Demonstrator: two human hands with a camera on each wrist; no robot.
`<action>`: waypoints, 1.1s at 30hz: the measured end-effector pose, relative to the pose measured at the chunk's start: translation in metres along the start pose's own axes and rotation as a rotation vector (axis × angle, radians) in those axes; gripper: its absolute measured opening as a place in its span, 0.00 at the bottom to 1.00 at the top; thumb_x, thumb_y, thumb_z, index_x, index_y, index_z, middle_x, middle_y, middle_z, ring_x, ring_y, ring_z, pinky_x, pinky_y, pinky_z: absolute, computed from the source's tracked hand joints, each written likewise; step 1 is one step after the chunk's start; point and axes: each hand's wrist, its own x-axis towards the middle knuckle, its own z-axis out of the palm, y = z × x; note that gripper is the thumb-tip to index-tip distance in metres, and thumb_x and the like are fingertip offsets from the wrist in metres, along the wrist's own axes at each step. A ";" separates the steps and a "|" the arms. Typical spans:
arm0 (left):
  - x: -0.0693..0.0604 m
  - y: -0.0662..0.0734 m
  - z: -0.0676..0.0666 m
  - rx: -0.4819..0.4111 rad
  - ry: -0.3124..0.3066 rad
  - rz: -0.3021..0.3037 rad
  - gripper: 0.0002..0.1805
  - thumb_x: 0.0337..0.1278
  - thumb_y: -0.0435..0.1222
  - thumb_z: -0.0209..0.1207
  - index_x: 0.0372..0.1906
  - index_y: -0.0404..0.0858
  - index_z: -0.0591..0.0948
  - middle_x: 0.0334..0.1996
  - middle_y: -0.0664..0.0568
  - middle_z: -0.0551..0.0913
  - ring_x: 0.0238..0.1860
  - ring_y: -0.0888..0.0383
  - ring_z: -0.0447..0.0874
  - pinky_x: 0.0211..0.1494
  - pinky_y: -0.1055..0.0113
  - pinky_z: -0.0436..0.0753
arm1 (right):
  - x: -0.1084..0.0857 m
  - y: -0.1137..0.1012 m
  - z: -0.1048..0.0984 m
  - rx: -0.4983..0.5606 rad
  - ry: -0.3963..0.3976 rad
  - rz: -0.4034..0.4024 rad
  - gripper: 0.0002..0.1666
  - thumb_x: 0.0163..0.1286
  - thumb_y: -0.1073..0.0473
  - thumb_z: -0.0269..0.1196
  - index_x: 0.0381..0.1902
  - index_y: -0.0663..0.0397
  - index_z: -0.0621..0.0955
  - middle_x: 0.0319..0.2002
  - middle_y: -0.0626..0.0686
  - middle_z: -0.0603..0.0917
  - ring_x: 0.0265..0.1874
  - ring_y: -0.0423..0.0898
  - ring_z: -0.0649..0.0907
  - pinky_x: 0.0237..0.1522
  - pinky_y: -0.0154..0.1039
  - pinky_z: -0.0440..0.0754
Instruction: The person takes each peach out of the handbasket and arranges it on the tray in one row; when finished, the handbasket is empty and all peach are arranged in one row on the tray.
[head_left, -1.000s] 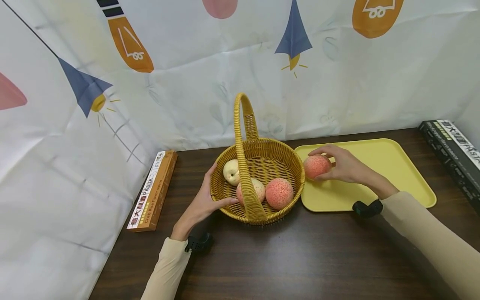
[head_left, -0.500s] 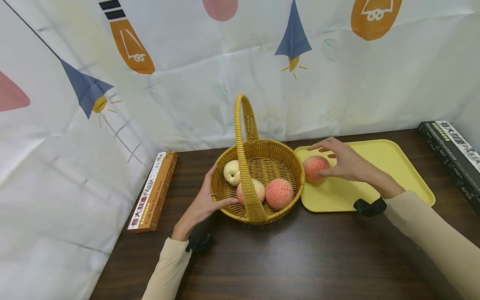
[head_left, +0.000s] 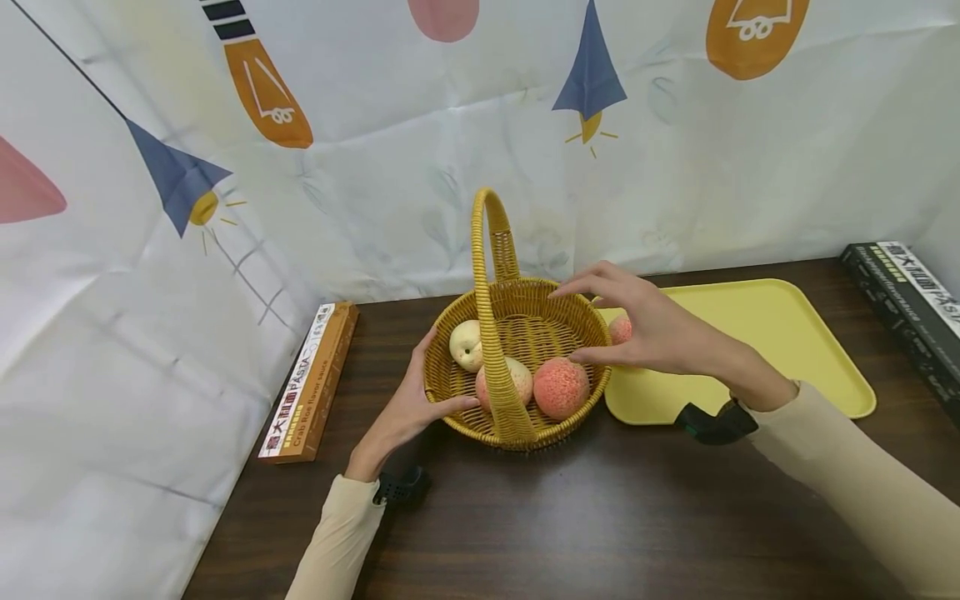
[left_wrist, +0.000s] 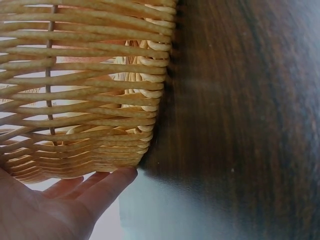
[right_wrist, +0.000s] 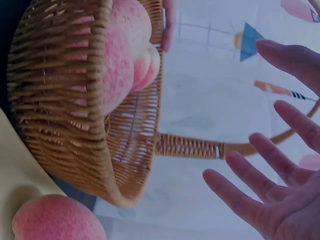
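A wicker basket (head_left: 542, 332) holds a pale peach (head_left: 466, 345), a pink-and-cream peach (head_left: 520, 380) partly behind the handle, and a pink peach (head_left: 561, 388). My left hand (head_left: 405, 410) grips its left side, thumb over the rim; in the left wrist view the fingers (left_wrist: 107, 192) lie against the woven wall (left_wrist: 85, 107). Above the basket's right rim, my right hand (head_left: 648, 325) has its fingers spread and holds nothing; the right wrist view shows this hand (right_wrist: 280, 195) apart from the basket (right_wrist: 55, 100). Another pink peach (head_left: 620, 328), partly hidden by that hand, rests on the yellow tray (head_left: 750, 333).
An orange pasta box (head_left: 321, 387) lies left of the basket, and a black pasta box (head_left: 903, 308) lies right of the tray. A printed cloth (head_left: 390, 192) hangs behind the dark wooden table (head_left: 555, 517).
My right hand has let go of the pink peach on the tray and moved left, over the basket's right rim. My left hand has stayed on the basket.
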 end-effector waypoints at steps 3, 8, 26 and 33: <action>0.000 0.000 0.000 -0.006 0.001 0.002 0.70 0.53 0.52 0.78 0.86 0.49 0.38 0.84 0.44 0.44 0.82 0.44 0.50 0.77 0.40 0.60 | 0.003 -0.001 0.010 -0.002 -0.059 0.014 0.36 0.60 0.58 0.81 0.65 0.49 0.81 0.60 0.51 0.78 0.61 0.49 0.77 0.59 0.57 0.77; 0.000 -0.001 0.000 -0.017 -0.002 0.003 0.70 0.53 0.51 0.78 0.86 0.50 0.38 0.84 0.44 0.44 0.81 0.44 0.52 0.77 0.41 0.61 | 0.004 0.005 0.026 -0.006 -0.173 0.026 0.35 0.58 0.59 0.81 0.63 0.52 0.81 0.59 0.51 0.79 0.61 0.51 0.78 0.62 0.58 0.77; 0.000 -0.001 0.001 -0.029 -0.007 -0.004 0.70 0.54 0.51 0.78 0.86 0.51 0.37 0.84 0.45 0.44 0.78 0.44 0.58 0.75 0.43 0.64 | 0.010 0.020 0.059 -0.148 -0.380 0.082 0.29 0.56 0.59 0.81 0.54 0.57 0.85 0.49 0.52 0.79 0.50 0.49 0.81 0.54 0.48 0.81; 0.000 0.000 0.001 -0.015 0.002 -0.020 0.70 0.52 0.51 0.79 0.86 0.52 0.38 0.84 0.47 0.44 0.80 0.46 0.56 0.77 0.44 0.62 | 0.016 0.023 0.065 -0.166 -0.315 0.119 0.26 0.54 0.60 0.81 0.51 0.58 0.86 0.46 0.53 0.80 0.47 0.50 0.81 0.53 0.49 0.80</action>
